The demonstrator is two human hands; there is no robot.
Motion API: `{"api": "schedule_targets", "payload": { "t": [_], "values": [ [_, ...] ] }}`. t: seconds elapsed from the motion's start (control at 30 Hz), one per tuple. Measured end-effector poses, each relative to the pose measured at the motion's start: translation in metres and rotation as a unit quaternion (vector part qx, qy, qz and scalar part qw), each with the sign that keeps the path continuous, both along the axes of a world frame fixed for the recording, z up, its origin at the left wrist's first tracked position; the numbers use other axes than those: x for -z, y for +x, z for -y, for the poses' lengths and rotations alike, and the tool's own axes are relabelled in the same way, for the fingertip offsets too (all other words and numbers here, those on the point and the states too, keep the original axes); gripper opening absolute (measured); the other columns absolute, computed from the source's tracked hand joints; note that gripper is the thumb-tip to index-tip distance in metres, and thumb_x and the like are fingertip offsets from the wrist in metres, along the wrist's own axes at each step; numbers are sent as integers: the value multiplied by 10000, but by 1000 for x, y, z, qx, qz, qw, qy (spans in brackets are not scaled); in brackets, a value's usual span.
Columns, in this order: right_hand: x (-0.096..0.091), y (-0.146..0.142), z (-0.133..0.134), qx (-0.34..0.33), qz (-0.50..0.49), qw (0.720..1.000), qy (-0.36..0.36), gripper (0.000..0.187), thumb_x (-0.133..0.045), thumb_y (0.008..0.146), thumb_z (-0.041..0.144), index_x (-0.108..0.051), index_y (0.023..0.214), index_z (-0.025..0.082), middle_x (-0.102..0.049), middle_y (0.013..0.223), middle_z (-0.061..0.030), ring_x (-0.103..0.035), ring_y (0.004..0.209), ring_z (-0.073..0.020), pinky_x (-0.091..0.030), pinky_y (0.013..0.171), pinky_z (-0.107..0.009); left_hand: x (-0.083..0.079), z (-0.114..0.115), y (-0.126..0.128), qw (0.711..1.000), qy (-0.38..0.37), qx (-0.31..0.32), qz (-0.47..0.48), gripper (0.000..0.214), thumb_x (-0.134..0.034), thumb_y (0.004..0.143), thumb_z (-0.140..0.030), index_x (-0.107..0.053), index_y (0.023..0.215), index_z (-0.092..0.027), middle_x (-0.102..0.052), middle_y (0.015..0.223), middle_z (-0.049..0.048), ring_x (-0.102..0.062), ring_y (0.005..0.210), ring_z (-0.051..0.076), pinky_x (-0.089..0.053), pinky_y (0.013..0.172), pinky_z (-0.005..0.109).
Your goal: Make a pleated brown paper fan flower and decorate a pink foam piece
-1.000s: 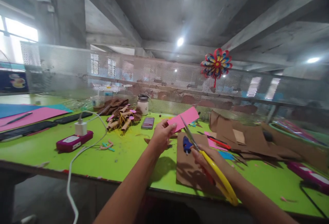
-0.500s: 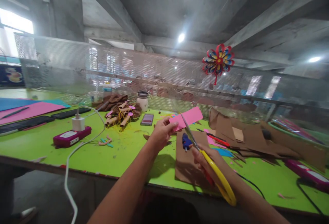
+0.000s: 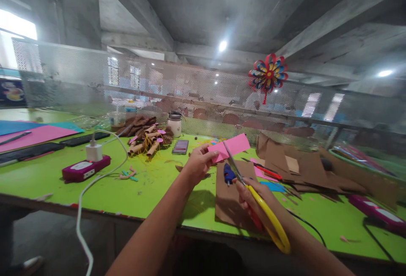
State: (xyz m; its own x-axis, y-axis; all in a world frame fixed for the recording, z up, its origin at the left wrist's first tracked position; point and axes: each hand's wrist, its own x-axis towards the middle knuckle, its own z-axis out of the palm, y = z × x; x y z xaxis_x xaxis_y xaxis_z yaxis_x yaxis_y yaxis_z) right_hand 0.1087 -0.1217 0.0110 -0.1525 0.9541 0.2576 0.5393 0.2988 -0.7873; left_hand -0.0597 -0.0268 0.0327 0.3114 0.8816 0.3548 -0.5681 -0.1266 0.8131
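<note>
Between thumb and fingers, my left hand [image 3: 198,164] pinches the left end of a pink paper strip [image 3: 237,144], raised above the table. My right hand [image 3: 252,195] is closed round scissors [image 3: 269,214] with yellow and red handles. Their blades reach up to the strip and cross it near its middle, close to my left fingertips. Below the scissors, a blue glue gun [image 3: 229,174] lies on a sheet of brown paper [image 3: 226,208]; my right hand partly covers that sheet.
Brown paper tubes with yellow strands [image 3: 152,138] lie at the back left, beside a white jar [image 3: 174,124] and a phone [image 3: 180,147]. A purple power strip [image 3: 85,168] trails a white cable. A red cutter [image 3: 269,172] and brown sheets [image 3: 304,168] lie right. A perforated screen [image 3: 196,86] stands behind.
The whole view has shifted very slightly. My hands, the scissors and the pink strip keep nearly the same positions, with the blades still across the strip.
</note>
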Motion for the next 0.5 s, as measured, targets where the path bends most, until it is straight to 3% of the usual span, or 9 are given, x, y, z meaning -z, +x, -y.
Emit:
{"api": "schedule_targets", "payload": {
  "t": [0.23, 0.5],
  "values": [
    [0, 3, 1, 0, 23, 999, 35, 494, -399, 835, 581, -594, 955, 143, -559, 650, -14, -524, 552, -131, -413, 492, -226, 1, -1, 0, 1000, 2, 9, -2, 210, -726, 602, -152, -561, 730, -129, -636, 770, 58, -609, 720, 151, -507, 703, 299],
    [9, -4, -3, 36, -39, 997, 53, 567, -423, 795, 629, -607, 963, 119, -514, 589, 0, -472, 491, -116, -379, 443, -222, -1, 1, -1, 1000, 2, 8, -6, 174, -713, 621, -142, -573, 723, -126, -647, 796, 75, -607, 716, 150, -506, 711, 306]
  ]
}}
